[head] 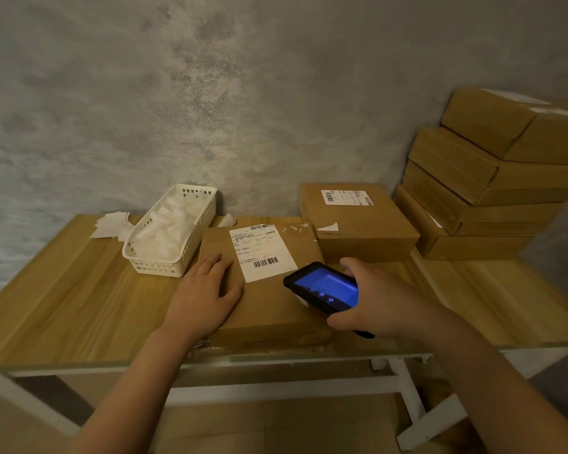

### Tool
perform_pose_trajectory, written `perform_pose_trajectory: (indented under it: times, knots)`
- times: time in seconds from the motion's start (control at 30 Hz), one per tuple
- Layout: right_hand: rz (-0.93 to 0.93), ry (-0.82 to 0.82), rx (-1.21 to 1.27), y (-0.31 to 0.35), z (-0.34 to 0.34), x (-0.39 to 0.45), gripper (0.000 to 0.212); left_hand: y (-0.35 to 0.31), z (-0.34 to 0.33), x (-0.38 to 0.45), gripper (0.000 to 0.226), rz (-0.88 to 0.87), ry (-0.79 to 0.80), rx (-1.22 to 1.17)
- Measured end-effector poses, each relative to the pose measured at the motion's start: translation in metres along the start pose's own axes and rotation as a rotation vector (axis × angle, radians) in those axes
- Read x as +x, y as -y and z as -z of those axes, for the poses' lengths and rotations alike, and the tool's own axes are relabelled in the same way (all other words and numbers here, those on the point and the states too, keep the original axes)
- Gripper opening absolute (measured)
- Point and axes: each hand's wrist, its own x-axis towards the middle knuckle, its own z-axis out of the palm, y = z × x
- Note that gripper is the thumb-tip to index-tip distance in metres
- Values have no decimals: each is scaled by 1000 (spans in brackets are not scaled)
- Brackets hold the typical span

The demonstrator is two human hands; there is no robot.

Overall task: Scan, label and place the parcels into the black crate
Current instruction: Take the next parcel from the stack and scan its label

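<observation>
Flat parcel [269,290] lies at near table [63,306] edge, centre; bare wood left and right of it. White basket [169,231] touching its far-left corner, second box [358,221] far right, box stack [492,191] at right. Grey wall [210,93] behind. Left hand [204,290] flat, fingers straight, pressing parcel's left side. Right hand [377,299] grips black scanner [325,288] just above parcel's right edge, near label [261,250].

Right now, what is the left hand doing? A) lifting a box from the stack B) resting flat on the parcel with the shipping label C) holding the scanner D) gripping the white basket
B: the left hand lies with straight fingers on the parcel beside its shipping label, while the right hand holds the scanner.
</observation>
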Motion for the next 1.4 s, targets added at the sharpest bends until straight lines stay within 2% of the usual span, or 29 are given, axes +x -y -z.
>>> perform_pose_trajectory:
  times: [0.7, 0.87, 1.0, 1.13, 1.4]
  knots:
    - [8, 20, -29, -5, 14, -8, 88, 0, 0, 1, 63, 9, 11, -5]
    - [-72, -185, 163, -43, -13, 2, 69, 0, -1, 1, 63, 11, 3, -11]
    - [-167, -338, 213, -86, -56, 23, 70, 0, -2, 1, 62, 16, 3, -22]
    - [-253, -362, 222, -117, -91, 38, 84, 1, -2, 1, 63, 19, 10, -32]
    - [-235, -391, 229, -137, -117, 49, 93, -1, -2, 1, 62, 33, 17, -31]
